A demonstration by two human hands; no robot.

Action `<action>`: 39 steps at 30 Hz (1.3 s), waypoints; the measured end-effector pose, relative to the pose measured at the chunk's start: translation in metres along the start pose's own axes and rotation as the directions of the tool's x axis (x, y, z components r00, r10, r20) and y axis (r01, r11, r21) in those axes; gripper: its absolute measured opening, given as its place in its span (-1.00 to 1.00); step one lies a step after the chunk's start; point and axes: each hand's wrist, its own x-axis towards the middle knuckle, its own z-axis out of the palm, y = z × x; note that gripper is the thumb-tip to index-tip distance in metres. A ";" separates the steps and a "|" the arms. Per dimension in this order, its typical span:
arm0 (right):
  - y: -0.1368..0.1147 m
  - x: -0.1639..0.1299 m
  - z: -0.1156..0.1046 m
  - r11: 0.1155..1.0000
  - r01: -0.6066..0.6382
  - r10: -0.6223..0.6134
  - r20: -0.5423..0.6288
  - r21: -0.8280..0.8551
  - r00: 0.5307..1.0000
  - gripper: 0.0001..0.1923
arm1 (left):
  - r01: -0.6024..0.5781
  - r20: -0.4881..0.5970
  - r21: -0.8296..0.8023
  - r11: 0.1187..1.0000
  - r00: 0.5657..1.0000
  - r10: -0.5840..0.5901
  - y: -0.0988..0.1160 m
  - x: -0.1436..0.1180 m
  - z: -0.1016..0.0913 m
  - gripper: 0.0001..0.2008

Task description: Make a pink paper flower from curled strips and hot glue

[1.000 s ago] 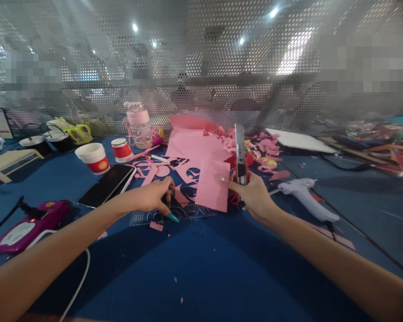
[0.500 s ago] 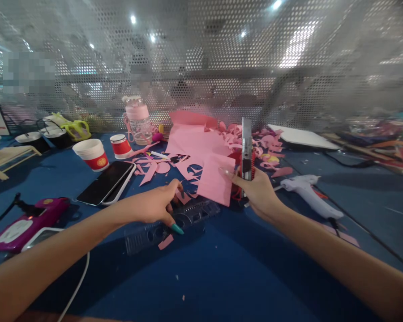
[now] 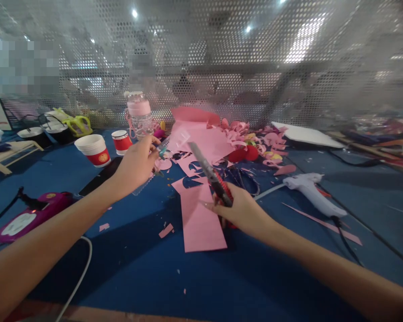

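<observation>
The left hand (image 3: 136, 163) is raised above the counter (image 3: 201, 277), its grip closed on a clear ruler (image 3: 174, 141) that tilts up and to the right over the pink scraps (image 3: 255, 138); the ruler is blurred, so its far end is hard to make out. The right hand (image 3: 238, 210) has its grip closed on a knife (image 3: 210, 174) with a grey body and red handle, which slants up to the left, and its fingertips touch the edge of a pink sheet (image 3: 199, 221) lying flat on the blue counter just left of the hand. More pink paper (image 3: 201, 138) with cut-out shapes lies beyond it. A glue gun (image 3: 309, 190) rests on the counter to the right, well apart from the hand. Behind the left hand stand two paper cups (image 3: 92, 150), a pink bottle (image 3: 139, 116) and, partly hidden by the wrist, a dark phone (image 3: 99, 179). A magenta device (image 3: 30, 217) sits at the left edge with a white cable (image 3: 82, 268) near it.
</observation>
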 end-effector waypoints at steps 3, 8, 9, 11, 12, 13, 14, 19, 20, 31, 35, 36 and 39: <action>0.001 -0.004 0.003 0.996 -0.064 0.069 0.087 -0.059 0.994 -0.68 | 0.001 -0.007 0.048 0.999 1.000 -0.001 0.006 -0.004 0.001 -0.76; 0.001 -0.007 0.005 0.982 -0.188 0.178 0.297 0.005 0.938 -0.61 | -0.033 0.062 0.156 0.987 0.998 0.023 0.005 -0.008 0.008 -0.77; 0.001 -0.008 0.005 0.982 -0.188 0.169 0.315 0.029 0.934 -0.61 | -0.046 0.089 0.180 0.983 0.996 0.030 0.003 -0.009 0.010 -0.76; -0.001 -0.008 0.005 0.984 -0.170 0.147 0.294 0.056 0.944 -0.63 | -0.054 0.142 0.250 0.967 0.990 0.019 0.002 -0.011 0.015 -0.71; -0.002 -0.007 0.004 0.987 -0.153 0.134 0.253 0.057 0.958 -0.64 | -0.052 0.157 0.298 0.953 0.988 0.004 0.001 -0.011 0.017 -0.68; -0.002 -0.004 0.001 0.990 -0.129 0.117 0.191 0.051 0.975 -0.65 | -0.047 0.166 0.348 0.936 0.986 -0.012 0.000 -0.012 0.020 -0.64; -0.002 -0.001 -0.003 0.994 -0.097 0.092 0.103 0.042 0.990 -0.66 | -0.045 0.177 0.395 0.918 0.984 -0.028 0.000 -0.013 0.022 -0.61; 0.006 0.021 -0.030 0.995 0.002 -0.026 -0.238 -0.103 0.971 -0.68 | -0.056 0.294 0.462 0.885 0.951 -0.094 0.000 -0.018 0.030 -0.43; 0.008 0.025 -0.035 0.993 -0.019 -0.011 -0.243 -0.120 0.970 -0.68 | -0.061 0.309 0.458 0.887 0.946 -0.095 0.001 -0.020 0.031 -0.39; 0.022 0.037 -0.047 0.944 -0.040 -0.093 -0.378 -0.328 0.921 -0.66 | -0.453 0.335 0.176 0.874 0.862 0.379 0.013 -0.046 0.053 -0.42; 0.021 0.036 -0.047 0.923 -0.061 -0.093 -0.372 -0.381 0.923 -0.67 | -0.392 0.434 0.043 0.919 0.836 0.337 0.014 -0.052 0.068 -0.22; 0.021 0.036 -0.047 0.924 -0.062 -0.092 -0.377 -0.377 0.922 -0.68 | -0.366 0.423 0.050 0.929 0.851 0.313 0.014 -0.052 0.071 -0.20; 0.018 0.034 -0.046 0.943 -0.045 -0.097 -0.400 -0.330 0.911 -0.70 | -0.348 0.354 0.099 0.932 0.888 0.294 0.012 -0.047 0.076 -0.25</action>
